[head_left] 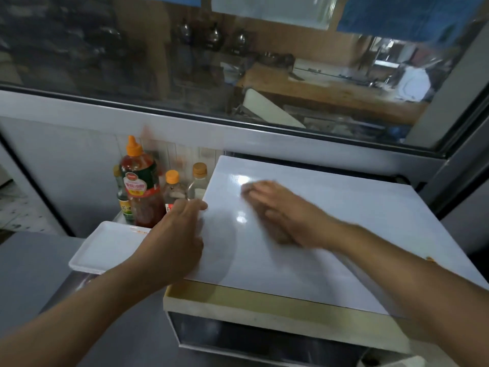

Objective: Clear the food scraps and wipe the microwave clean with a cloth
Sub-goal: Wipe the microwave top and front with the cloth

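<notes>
The white microwave (344, 234) stands in front of me, seen from above, its glossy top facing up. My right hand (280, 210) lies flat on the top near the left middle, blurred by motion. A brownish cloth (247, 188) seems to show under its fingertips, too smeared to be sure. My left hand (180, 234) holds the microwave's left edge, thumb on top and fingers down the side. A small orange scrap (430, 259) lies at the top's right edge by my right forearm.
A white rectangular tray (105, 247) with orange crumbs at its far rim sits left of the microwave on the steel counter (31, 266). Behind it stand several sauce bottles, the tallest (140, 181) orange-capped. A window (238, 62) runs along the back.
</notes>
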Action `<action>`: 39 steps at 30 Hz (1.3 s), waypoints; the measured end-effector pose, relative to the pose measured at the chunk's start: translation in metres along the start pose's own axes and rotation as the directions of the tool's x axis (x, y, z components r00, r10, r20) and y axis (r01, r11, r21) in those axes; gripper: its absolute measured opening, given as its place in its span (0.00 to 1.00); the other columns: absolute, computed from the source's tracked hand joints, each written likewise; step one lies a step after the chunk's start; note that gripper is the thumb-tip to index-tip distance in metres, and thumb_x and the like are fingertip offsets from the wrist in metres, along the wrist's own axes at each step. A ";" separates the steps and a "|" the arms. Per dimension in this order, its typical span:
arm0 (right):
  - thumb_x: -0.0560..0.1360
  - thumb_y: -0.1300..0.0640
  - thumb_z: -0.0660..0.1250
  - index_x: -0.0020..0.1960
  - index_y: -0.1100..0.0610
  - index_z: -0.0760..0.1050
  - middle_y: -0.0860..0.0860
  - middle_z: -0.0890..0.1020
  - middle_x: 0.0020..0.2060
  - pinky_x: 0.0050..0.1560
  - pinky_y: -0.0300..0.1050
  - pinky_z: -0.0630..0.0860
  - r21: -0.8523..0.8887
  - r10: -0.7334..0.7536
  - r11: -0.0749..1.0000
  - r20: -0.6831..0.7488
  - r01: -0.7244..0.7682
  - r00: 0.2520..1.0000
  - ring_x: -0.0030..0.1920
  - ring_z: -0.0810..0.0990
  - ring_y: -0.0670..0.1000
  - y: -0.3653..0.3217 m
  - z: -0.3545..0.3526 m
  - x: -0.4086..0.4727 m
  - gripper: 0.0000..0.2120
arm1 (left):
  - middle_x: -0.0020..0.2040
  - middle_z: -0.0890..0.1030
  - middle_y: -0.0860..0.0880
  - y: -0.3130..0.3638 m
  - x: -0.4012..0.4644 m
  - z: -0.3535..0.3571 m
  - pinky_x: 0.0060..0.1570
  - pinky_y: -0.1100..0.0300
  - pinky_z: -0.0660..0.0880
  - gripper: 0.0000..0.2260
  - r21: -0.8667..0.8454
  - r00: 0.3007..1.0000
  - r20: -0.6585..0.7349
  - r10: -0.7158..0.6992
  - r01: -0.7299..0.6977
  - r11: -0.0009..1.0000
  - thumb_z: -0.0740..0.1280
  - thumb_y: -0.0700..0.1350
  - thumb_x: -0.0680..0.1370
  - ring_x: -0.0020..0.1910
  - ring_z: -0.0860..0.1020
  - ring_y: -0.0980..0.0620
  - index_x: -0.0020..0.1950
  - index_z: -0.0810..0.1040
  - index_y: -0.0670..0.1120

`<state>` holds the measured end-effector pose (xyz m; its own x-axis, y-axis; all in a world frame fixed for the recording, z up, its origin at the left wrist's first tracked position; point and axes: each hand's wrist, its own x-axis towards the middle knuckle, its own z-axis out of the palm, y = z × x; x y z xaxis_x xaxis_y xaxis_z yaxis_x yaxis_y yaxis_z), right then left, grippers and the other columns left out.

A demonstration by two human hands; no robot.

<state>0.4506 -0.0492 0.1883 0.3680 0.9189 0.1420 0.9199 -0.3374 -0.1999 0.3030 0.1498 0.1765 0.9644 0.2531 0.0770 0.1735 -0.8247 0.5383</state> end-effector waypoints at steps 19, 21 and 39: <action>0.82 0.55 0.49 0.76 0.52 0.53 0.47 0.53 0.77 0.73 0.52 0.54 -0.187 0.469 0.865 -0.028 -0.465 0.883 0.76 0.50 0.49 0.101 -0.037 -0.094 0.23 | 0.63 0.74 0.53 0.084 -0.002 0.049 0.60 0.52 0.68 0.13 0.476 0.988 -0.005 0.156 -0.135 0.869 0.56 0.51 0.78 0.60 0.73 0.50 0.60 0.73 0.53; 0.81 0.59 0.52 0.76 0.55 0.55 0.50 0.55 0.76 0.74 0.50 0.52 -0.161 0.399 0.901 -0.053 -0.402 0.916 0.76 0.51 0.51 0.080 -0.027 -0.098 0.23 | 0.59 0.75 0.53 0.093 -0.002 0.046 0.57 0.52 0.68 0.11 0.488 0.992 0.005 0.126 -0.112 0.866 0.58 0.50 0.76 0.55 0.74 0.50 0.57 0.73 0.52; 0.82 0.60 0.53 0.74 0.57 0.61 0.51 0.60 0.75 0.75 0.48 0.49 0.097 0.512 0.859 -0.185 -0.503 0.839 0.75 0.53 0.51 0.152 -0.044 -0.195 0.21 | 0.66 0.70 0.53 0.163 -0.016 0.090 0.59 0.50 0.67 0.15 0.376 0.988 0.052 0.142 -0.151 0.914 0.59 0.50 0.77 0.62 0.70 0.49 0.63 0.70 0.53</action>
<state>0.5245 -0.2881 0.1731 0.8049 0.5600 0.1963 0.5917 -0.7322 -0.3373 0.3338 -0.0345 0.1871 0.9884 0.1065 0.1086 0.0878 -0.9825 0.1644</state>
